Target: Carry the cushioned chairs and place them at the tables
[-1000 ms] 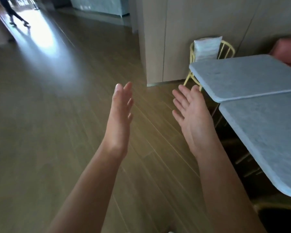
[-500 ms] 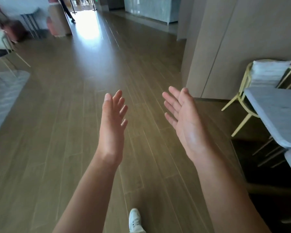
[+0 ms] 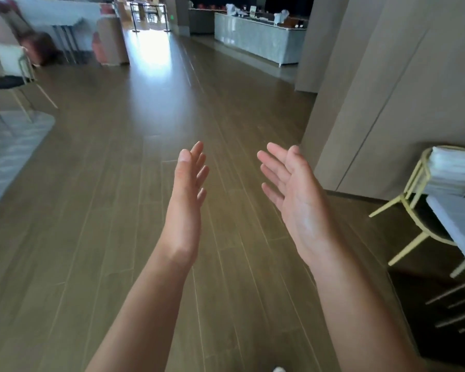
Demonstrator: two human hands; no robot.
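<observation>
Two bare forearms reach out in front of me over the brown wood-plank floor (image 3: 97, 210), and neither carries anything. My left hand (image 3: 185, 202) is turned edge-on with the fingers straight and loosely together; my right hand (image 3: 293, 194) is wide, palm facing inward, fingers spread. Both hover in the air, well apart from any furniture.

Nearest on my right, the pale grey stone tabletop (image 3: 459, 226) cuts into view at the edge, and a yellow metal-framed chair with a dark seat and a white back cushion (image 3: 427, 210) is tucked against its far end, so I judge that one to be placed. Beside it stands the beige panelled wall (image 3: 387, 103).

Farther off on my left, a second yellow-framed chair with a dark round seat and a white cushion (image 3: 8, 73) stands just beyond a grey tabletop (image 3: 8, 151); it is blurred, and I cannot tell whether it needs moving. I seem to be between chairs, walking to fetch one.

Risks from here: my view is smeared, so I could clip the right tabletop's corner or the splayed chair legs with my hip or foot. Grabbing a chair by its loose cushion, not the frame, could let it slip. Far back sits a long grey service counter (image 3: 258, 41).
</observation>
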